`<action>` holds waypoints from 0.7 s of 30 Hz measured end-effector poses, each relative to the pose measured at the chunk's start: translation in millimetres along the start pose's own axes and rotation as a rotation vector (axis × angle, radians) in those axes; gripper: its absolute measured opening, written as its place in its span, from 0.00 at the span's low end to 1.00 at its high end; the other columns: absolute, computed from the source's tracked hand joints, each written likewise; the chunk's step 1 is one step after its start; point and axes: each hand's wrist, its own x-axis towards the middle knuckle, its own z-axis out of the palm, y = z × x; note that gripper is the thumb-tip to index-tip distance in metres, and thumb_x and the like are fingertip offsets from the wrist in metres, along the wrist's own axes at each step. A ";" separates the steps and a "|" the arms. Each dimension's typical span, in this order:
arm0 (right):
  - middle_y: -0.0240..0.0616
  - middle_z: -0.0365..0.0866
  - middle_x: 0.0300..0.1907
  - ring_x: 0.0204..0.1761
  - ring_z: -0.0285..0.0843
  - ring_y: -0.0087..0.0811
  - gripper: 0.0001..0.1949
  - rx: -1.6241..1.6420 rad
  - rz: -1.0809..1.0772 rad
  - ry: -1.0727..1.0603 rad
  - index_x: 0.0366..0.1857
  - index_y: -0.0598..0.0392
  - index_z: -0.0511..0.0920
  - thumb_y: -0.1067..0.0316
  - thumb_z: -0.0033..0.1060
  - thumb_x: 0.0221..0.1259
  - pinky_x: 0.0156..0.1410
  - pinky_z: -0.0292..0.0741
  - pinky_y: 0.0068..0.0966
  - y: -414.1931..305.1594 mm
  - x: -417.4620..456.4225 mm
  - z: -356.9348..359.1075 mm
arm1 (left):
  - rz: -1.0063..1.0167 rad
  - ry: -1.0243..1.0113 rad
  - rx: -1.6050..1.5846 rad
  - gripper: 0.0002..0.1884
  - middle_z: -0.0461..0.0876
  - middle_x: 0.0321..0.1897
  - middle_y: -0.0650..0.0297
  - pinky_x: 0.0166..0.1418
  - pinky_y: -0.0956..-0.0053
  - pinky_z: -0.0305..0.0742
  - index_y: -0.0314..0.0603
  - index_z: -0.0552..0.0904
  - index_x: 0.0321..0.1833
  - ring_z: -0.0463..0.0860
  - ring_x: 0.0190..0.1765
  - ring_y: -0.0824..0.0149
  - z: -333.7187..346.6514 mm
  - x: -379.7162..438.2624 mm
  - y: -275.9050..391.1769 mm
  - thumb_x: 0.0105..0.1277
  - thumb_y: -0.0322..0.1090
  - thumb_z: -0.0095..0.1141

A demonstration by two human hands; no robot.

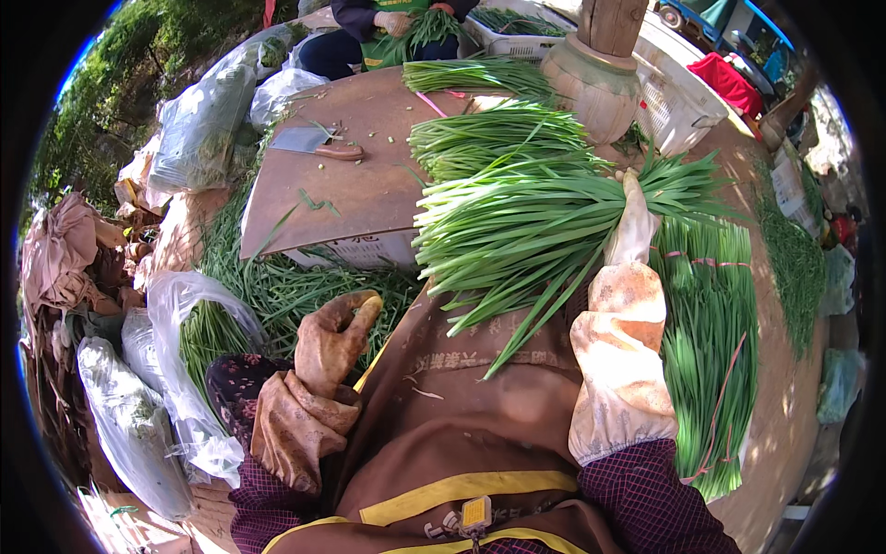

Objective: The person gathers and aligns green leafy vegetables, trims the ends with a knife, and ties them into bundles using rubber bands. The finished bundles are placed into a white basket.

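Long flat green stalks, like garlic chives, form a bunch [526,215] that my gloved right hand [631,208] grips near its right end. The bunch fans out leftwards over my brown apron. My left hand [339,339], in a stained glove, is raised over the left side of my lap with fingers curled; I see nothing held in it, though the fingertips' contact is unclear. Behind the held bunch, another chive bunch [498,138] lies on the brown board [332,201]. A cleaver [315,144] with a wooden handle rests on the board's left part.
Tied chives [713,346] lie at my right. Loose leaves [311,294] cover the ground at front left, beside an open plastic bag [166,332]. A wooden post on a stone base [588,83] stands beyond the board. Another person [394,28] handles greens at the far side.
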 end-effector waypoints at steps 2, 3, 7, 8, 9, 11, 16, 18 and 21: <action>0.45 0.86 0.38 0.35 0.85 0.34 0.12 -0.080 0.074 0.040 0.45 0.63 0.83 0.63 0.66 0.69 0.43 0.85 0.32 -3.7 -1.1 2.1 | 0.045 -0.116 -0.252 0.19 0.89 0.36 0.64 0.37 0.78 0.75 0.34 0.86 0.56 0.79 0.31 0.77 29.9 5.0 15.4 0.71 0.42 0.65; 0.45 0.86 0.38 0.35 0.85 0.34 0.12 -0.076 0.053 0.032 0.45 0.63 0.83 0.63 0.66 0.69 0.43 0.85 0.32 -2.5 2.2 -2.3 | -0.011 -0.207 -0.336 0.15 0.87 0.32 0.66 0.34 0.80 0.72 0.33 0.87 0.50 0.77 0.29 0.78 39.5 6.9 31.6 0.71 0.40 0.66; 0.44 0.86 0.38 0.35 0.85 0.33 0.13 -0.048 0.010 -0.008 0.44 0.63 0.83 0.62 0.66 0.69 0.42 0.85 0.32 5.8 2.2 -4.3 | -0.087 -0.152 -0.640 0.09 0.79 0.22 0.72 0.28 0.82 0.66 0.38 0.84 0.39 0.72 0.23 0.80 63.4 5.1 29.6 0.69 0.35 0.68; 0.43 0.86 0.38 0.35 0.86 0.33 0.13 -0.042 -0.020 -0.028 0.44 0.63 0.83 0.62 0.66 0.69 0.42 0.85 0.32 14.3 9.4 -9.0 | -0.058 -0.201 -0.720 0.08 0.79 0.22 0.72 0.28 0.82 0.66 0.39 0.84 0.39 0.72 0.23 0.80 64.5 1.2 14.1 0.69 0.35 0.68; 0.43 0.86 0.38 0.35 0.86 0.33 0.13 -0.041 -0.055 -0.043 0.44 0.62 0.83 0.62 0.66 0.69 0.42 0.86 0.32 16.6 16.1 -13.8 | -0.032 -0.258 -0.802 0.08 0.79 0.21 0.72 0.28 0.82 0.66 0.39 0.84 0.38 0.72 0.23 0.80 66.6 -2.4 5.9 0.68 0.35 0.68; 0.42 0.86 0.38 0.35 0.86 0.33 0.13 -0.046 0.020 -0.037 0.44 0.61 0.83 0.61 0.66 0.70 0.42 0.86 0.32 23.1 22.3 -18.6 | -0.019 -0.440 -0.440 0.06 0.78 0.21 0.72 0.30 0.80 0.68 0.41 0.85 0.34 0.74 0.24 0.79 47.4 -45.9 43.6 0.68 0.32 0.67; 0.38 0.84 0.36 0.33 0.83 0.31 0.06 -0.014 0.005 -0.053 0.42 0.61 0.82 0.70 0.63 0.70 0.39 0.84 0.29 14.1 12.1 -22.0 | 0.542 -0.740 -0.229 0.07 0.83 0.21 0.64 0.31 0.75 0.74 0.35 0.86 0.33 0.81 0.24 0.70 2.6 -79.9 71.3 0.64 0.30 0.70; 0.39 0.85 0.38 0.35 0.84 0.31 0.10 -0.019 0.010 -0.027 0.44 0.60 0.83 0.64 0.65 0.70 0.41 0.85 0.30 17.4 18.2 -30.2 | 0.440 -0.658 -0.321 0.10 0.83 0.19 0.64 0.27 0.75 0.71 0.35 0.86 0.27 0.79 0.21 0.71 -18.6 -71.5 67.3 0.64 0.32 0.71; 0.39 0.86 0.42 0.38 0.85 0.29 0.15 -0.089 -0.019 -0.039 0.50 0.61 0.83 0.60 0.66 0.70 0.45 0.84 0.28 14.9 8.1 -27.3 | 0.039 -0.096 -0.192 0.12 0.85 0.24 0.64 0.34 0.78 0.76 0.34 0.87 0.35 0.81 0.28 0.75 -13.5 -47.5 48.0 0.73 0.37 0.63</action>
